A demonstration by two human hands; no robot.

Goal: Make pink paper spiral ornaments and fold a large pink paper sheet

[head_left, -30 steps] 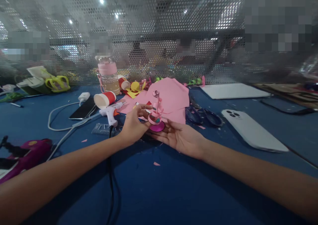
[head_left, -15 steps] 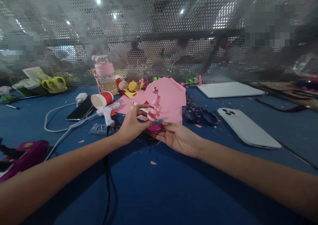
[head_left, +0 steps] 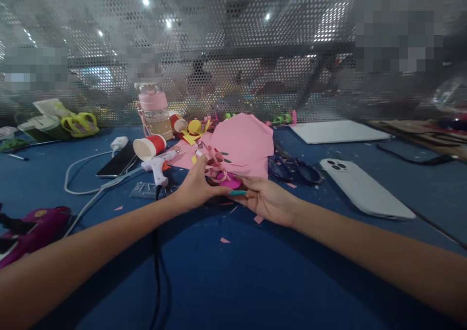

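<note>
The left hand held pink curls beside the magenta disc (lightly seemed best), the right hand its right edge

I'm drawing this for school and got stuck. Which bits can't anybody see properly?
In the head view:
Part of the left hand: behind the pink curl.
Rest of the purple thing: cut off by the left edge.
Screen of the white phone: it lies back up.
Whatever is beyond the metal mesh: blurred, screened by it.
</note>
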